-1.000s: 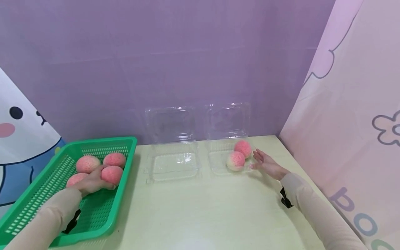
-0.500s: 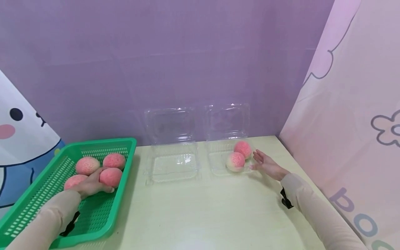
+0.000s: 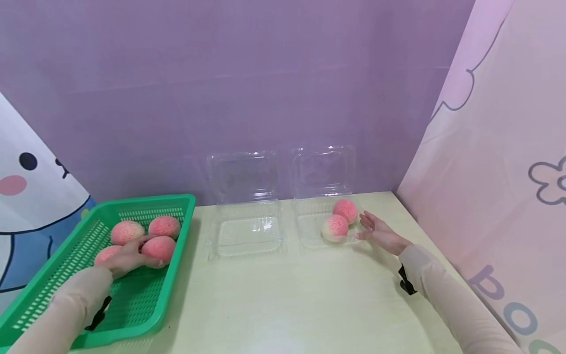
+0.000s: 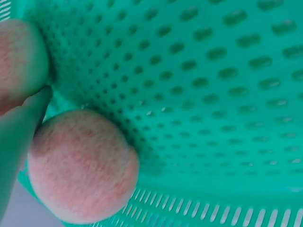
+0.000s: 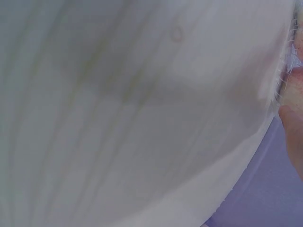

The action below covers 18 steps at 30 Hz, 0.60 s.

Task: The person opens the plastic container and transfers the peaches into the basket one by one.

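Observation:
Inside the green basket (image 3: 170, 285), several pink peaches sit together towards the far end. My left hand (image 3: 126, 258) grips the nearest right one, a peach (image 3: 160, 248), between its fingers and thumb. A finger (image 4: 21, 127) reaches between two peaches in the left wrist view, one of them a round peach (image 4: 85, 165) in full sight. At the right, a clear plastic box (image 3: 309, 236) holds a pink peach (image 3: 346, 210) and a paler peach (image 3: 334, 228). Just right of them is my right hand (image 3: 378, 233), fingers extended, thumb tip at the box's near right side.
A second clear plastic box (image 3: 247, 236) stands open beside the first, both lids raised towards the purple wall (image 3: 274, 88). The pale table (image 3: 274, 295) meets a pink printed wall (image 3: 486, 187) on the right.
The left hand stays on the same peach in the basket, which barely shifts. The right hand keeps its place beside the box. The head view sways slightly.

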Each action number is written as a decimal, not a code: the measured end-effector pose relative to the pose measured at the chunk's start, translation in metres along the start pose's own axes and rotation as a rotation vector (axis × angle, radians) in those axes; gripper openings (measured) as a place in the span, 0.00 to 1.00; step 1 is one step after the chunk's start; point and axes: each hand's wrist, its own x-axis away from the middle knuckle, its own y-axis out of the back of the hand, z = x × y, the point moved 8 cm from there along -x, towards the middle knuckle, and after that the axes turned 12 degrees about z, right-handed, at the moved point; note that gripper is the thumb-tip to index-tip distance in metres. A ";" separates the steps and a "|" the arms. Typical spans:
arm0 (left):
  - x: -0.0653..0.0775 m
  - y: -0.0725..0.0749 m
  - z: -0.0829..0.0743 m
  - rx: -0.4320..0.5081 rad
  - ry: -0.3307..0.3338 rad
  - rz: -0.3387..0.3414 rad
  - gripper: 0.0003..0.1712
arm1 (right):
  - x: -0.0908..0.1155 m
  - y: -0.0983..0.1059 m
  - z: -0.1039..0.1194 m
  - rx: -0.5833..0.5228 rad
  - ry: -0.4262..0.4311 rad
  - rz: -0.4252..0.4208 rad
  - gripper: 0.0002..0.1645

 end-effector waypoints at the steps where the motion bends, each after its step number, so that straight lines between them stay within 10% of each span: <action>1: 0.002 0.002 -0.001 0.000 0.001 -0.001 0.52 | 0.000 0.000 0.000 -0.004 -0.004 -0.003 0.59; 18: 0.024 0.038 -0.073 -0.027 -0.029 -0.112 0.43 | 0.000 -0.001 0.000 -0.005 -0.012 -0.011 0.57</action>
